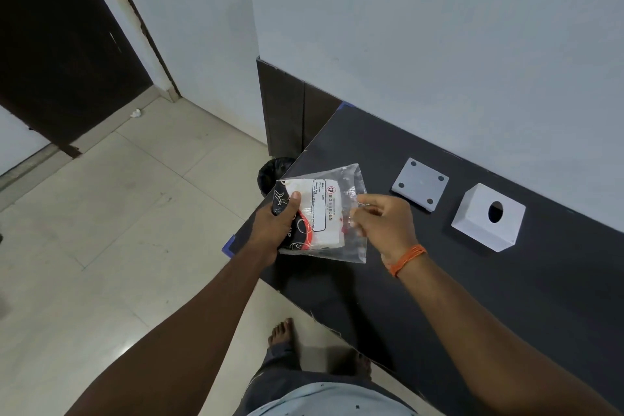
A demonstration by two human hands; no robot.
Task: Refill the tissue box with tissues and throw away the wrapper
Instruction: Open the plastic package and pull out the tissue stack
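Note:
My left hand (275,224) grips a pack of tissues (320,213) by its left end, thumb on top. The pack is white with black and red print, inside a clear plastic wrapper (351,240). My right hand (385,223) pinches the loose right edge of that wrapper. Both hands hold the pack above the left end of the black table (439,280). The white tissue box cover (488,216), with a round hole on top, stands on the table to the right. Its flat grey base plate (420,184) lies separately beside it.
A bin lined with a black bag (271,172) stands on the floor just past the table's left end, below the pack. The wall runs along the table's far side. A dark door (57,44) is at the far left across pale floor tiles. My bare foot (282,331) is near the table's front edge.

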